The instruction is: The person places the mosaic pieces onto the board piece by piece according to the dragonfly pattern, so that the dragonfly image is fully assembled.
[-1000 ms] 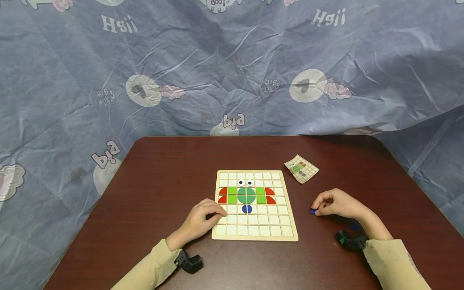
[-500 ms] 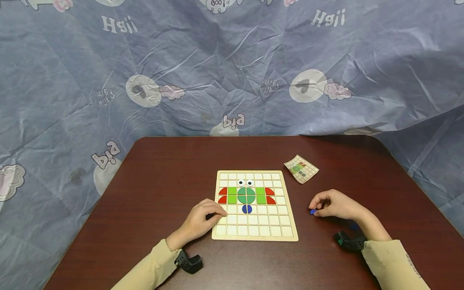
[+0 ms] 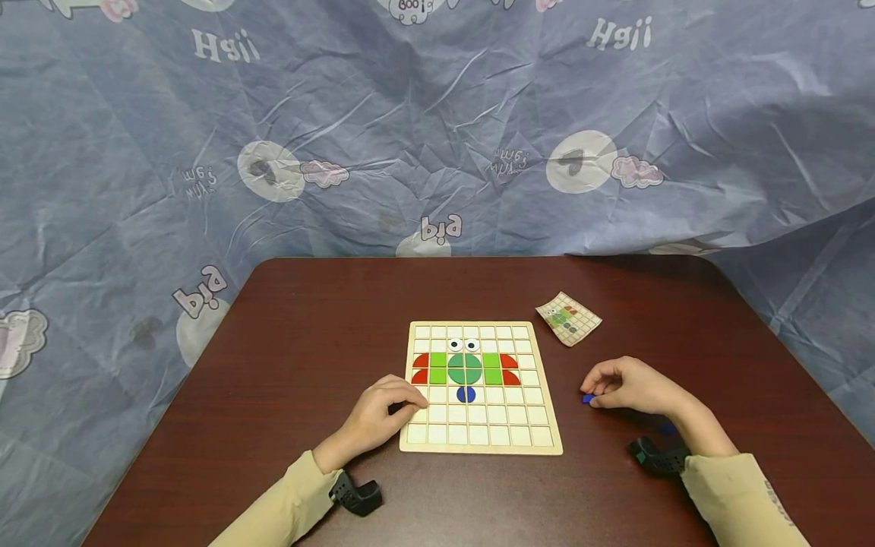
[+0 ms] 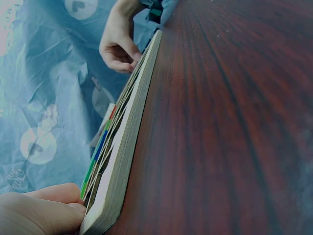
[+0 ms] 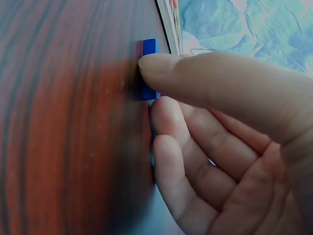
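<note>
My left hand rests on the left edge of a pale wooden grid board. In the left wrist view its fingertips touch the board's upper face. Red, light green, teal and blue tiles and two eye pieces form a figure on the board. To the right of the board, my right hand pinches a small blue tile low at the tabletop. The right wrist view has the thumb across this blue tile; the index finger's contact is partly hidden.
A small picture card with a similar grid figure lies beyond the right hand. Another blue piece lies on the dark wooden table near the right wrist. A patterned grey-blue cloth hangs behind the table.
My right hand has shifted slightly left with the blue tile at its fingertips. The left hand and the board have stayed in place.
</note>
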The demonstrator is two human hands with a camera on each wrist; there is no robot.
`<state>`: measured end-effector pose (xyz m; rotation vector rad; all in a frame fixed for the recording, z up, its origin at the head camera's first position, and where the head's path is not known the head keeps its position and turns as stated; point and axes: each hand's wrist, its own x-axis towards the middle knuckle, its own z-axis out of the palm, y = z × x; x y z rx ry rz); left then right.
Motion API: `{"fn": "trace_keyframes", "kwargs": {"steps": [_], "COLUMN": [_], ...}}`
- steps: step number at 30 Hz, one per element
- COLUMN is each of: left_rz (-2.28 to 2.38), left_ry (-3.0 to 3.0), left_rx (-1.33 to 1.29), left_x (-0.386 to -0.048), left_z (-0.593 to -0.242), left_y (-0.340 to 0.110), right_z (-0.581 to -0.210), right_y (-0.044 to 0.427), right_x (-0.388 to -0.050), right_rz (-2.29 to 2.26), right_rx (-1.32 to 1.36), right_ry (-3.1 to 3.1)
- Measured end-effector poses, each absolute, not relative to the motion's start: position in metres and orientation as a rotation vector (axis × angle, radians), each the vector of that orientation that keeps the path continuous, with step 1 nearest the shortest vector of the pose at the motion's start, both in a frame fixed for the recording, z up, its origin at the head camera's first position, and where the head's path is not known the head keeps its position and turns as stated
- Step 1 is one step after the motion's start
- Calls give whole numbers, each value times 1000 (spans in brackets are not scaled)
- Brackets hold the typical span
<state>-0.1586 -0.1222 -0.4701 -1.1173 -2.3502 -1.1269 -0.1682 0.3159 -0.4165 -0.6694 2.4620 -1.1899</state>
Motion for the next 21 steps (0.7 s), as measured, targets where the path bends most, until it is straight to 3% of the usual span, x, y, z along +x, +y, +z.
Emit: {"fn": "trace_keyframes", "kwargs": {"steps": [21], "left_rz": [-1129], "left_ry": [-2350], "left_rx": [-1112], "left_x": [-159], "left_z": [-471], "left_y": [-122], "right_z": [-422], "right_y": [311], "right_x": [-170], "right_rz": [-1093], "right_rx": [-756], "right_ry": [2547]}}
